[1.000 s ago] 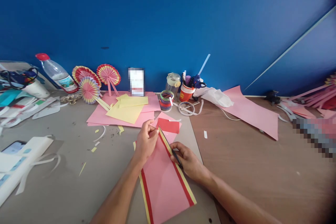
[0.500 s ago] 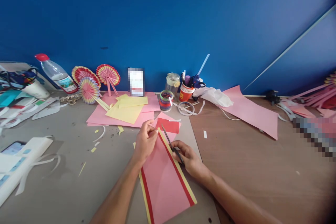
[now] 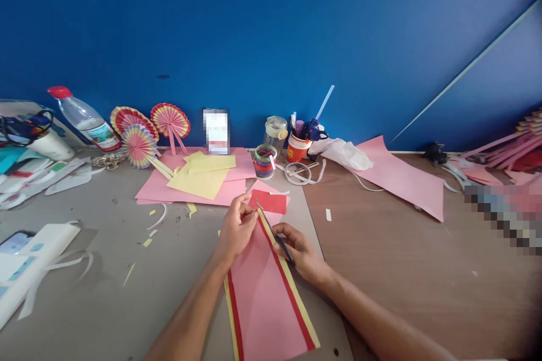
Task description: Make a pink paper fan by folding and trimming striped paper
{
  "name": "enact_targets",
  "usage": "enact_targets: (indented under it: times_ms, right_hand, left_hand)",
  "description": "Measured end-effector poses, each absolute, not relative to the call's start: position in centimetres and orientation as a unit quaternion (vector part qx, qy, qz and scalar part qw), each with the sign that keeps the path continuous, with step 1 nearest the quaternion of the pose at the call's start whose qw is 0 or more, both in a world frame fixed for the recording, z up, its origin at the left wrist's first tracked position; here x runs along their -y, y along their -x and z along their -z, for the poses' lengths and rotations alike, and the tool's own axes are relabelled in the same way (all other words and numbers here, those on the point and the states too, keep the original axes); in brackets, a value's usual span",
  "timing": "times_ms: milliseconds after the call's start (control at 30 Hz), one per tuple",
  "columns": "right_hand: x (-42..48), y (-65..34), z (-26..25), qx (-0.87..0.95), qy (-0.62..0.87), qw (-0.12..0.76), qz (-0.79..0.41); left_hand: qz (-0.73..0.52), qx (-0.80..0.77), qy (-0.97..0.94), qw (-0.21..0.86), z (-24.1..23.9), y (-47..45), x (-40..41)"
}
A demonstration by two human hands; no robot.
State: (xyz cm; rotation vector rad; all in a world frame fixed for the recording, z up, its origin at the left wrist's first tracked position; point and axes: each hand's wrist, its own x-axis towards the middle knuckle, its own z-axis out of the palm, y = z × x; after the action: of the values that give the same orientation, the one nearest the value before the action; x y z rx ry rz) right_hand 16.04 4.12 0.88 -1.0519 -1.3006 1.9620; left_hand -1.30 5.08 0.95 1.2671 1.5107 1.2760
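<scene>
- on the table (image 3: pixel 169 304) lies my pink sheet (image 3: pixel 266 299), yellow border (image 3: pixel 302 306) down its right side.
- my left hand (image 3: pixel 239 228) pinches the sheet's far end; i should hold it taut.
- my right hand (image 3: pixel 302 254) grips scissors (image 3: pixel 287 252) by the sheet's right edge; i'd guide them straight, clear of my left.

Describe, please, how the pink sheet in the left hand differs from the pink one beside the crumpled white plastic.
The striped sheet has red and yellow edge bands; the plain sheet shows none. The left hand pinches the striped sheet at its far end; the plain sheet lies untouched, one corner rising at the blue wall. Both are pink.
</scene>
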Motion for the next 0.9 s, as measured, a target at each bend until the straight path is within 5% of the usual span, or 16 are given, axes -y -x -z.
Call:
enact_targets:
  times_ms: [900]
  right_hand:
    - [-4.05, -15.52, -0.6, 0.487, 0.401, 0.272, -0.727]
  left_hand:
    - [-0.492, -0.595, -0.516, 0.37, -0.22, 1.47, -5.08]
